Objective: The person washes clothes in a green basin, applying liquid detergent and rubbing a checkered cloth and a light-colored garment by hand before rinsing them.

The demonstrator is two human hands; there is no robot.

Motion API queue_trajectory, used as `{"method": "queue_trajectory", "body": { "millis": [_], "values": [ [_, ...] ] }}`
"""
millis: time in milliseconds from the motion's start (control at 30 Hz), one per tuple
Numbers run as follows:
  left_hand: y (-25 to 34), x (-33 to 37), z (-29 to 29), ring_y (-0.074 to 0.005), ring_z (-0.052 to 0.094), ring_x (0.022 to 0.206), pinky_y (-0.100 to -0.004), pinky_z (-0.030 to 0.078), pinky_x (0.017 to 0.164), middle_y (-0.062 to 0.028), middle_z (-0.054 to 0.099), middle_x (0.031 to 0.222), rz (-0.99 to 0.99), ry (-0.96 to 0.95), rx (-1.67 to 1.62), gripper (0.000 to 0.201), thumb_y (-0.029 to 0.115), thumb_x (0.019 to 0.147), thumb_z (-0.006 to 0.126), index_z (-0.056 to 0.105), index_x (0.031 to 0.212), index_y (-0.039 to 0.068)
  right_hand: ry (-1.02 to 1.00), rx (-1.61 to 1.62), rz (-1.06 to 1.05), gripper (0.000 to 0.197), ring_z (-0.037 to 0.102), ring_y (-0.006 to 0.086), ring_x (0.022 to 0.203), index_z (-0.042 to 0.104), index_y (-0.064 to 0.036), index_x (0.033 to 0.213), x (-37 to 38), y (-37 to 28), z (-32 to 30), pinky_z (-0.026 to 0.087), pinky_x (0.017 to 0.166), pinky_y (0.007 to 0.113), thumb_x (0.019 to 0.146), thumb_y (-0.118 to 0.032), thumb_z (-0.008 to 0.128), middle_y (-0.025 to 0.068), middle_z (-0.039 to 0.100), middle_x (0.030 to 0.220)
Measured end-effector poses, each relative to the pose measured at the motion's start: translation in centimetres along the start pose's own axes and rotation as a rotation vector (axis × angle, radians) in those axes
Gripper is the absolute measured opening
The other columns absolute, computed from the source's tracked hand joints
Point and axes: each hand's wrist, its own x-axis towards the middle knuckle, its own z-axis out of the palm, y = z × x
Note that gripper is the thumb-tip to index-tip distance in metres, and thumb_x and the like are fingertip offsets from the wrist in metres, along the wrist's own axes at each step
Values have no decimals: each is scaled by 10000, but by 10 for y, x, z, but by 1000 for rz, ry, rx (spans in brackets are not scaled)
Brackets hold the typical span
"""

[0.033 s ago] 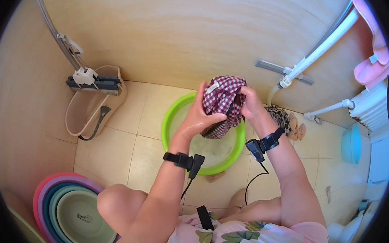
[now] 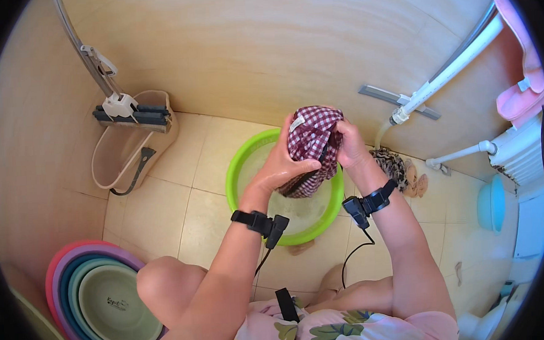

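Observation:
Above a lime-green basin (image 2: pixel 233 179) of cloudy water I hold a burgundy-and-white checked cloth item (image 2: pixel 310 140), bunched and rounded like a cap. A pale label shows near its top left, and dark material shows in its folds. My left hand (image 2: pixel 282 164) is closed on its left side, thumb laid across the front. My right hand (image 2: pixel 352 146) grips the upper right side, its fingertips partly hidden in the folds. The cloth's lower end hangs over the basin, and I cannot tell whether it touches the water.
A beige mop bucket (image 2: pixel 114 157) with a sponge mop (image 2: pixel 130 113) stands back left. Stacked basins (image 2: pixel 56 277) sit front left. Right of the green basin lie dark patterned cloth (image 2: pixel 387 163) and tan slippers (image 2: pixel 415 181). White pipes (image 2: pixel 448 68) and a blue basin (image 2: pixel 491 203) stand right.
My left hand has shifted very slightly to the right with the cloth, whose lower end sits a touch lower. Nothing else has visibly moved.

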Motion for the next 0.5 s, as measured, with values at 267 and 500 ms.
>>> {"method": "queue_trajectory", "body": {
  "millis": [267,500],
  "values": [
    [-29,-14,28,-168,580,983,-339,482,880,-65,580,1108,-299,0,-588,725,227,671,833,455,1254,20,275,-588,-236,329,585,172,871,515,-24,1134,21,57,18,478,803,286,833,-148,567,76,598,952],
    [-22,-27,19,-117,516,612,-246,445,566,-16,543,677,-545,-11,-851,450,240,721,676,563,1078,-10,-267,-602,162,779,476,213,1177,379,-46,1320,15,0,-33,376,1014,374,751,-448,730,118,450,1314]
  ]
}}
